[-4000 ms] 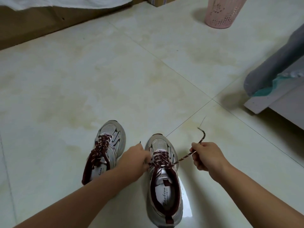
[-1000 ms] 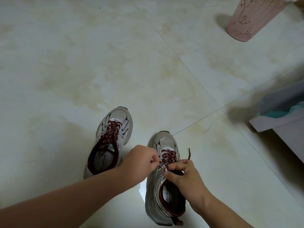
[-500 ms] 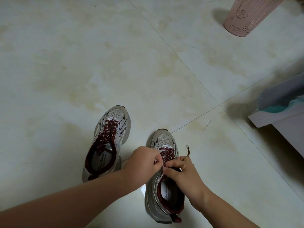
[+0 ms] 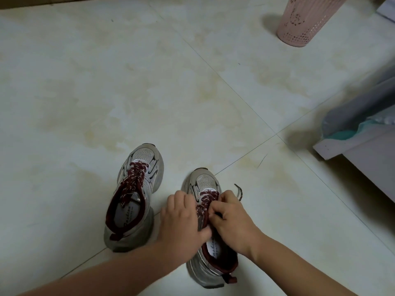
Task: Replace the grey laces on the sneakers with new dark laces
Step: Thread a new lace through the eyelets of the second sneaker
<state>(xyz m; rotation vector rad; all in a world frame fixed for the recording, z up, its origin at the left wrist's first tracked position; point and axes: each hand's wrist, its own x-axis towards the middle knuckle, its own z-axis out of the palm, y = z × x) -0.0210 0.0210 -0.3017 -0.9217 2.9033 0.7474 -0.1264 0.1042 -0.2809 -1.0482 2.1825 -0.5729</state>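
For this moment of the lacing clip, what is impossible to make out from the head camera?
- Upper eyelets of the right sneaker: head view, covered by the left hand and right hand.
- The left fingertips' hold on the dark lace: hidden behind the hand itself.
- Insole lettering in the left sneaker: too small to read.
- Pink basket: top cut off by the upper frame edge.

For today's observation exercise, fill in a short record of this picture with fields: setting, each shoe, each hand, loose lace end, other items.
setting: tiled floor
left shoe: dark red lace threaded, untouched
right shoe: being laced
left hand: fingers curled at the shoe's laces
right hand: pinching the lace on the right shoe
loose lace end: sticks out beside the right hand
other items: pink perforated bin, far right
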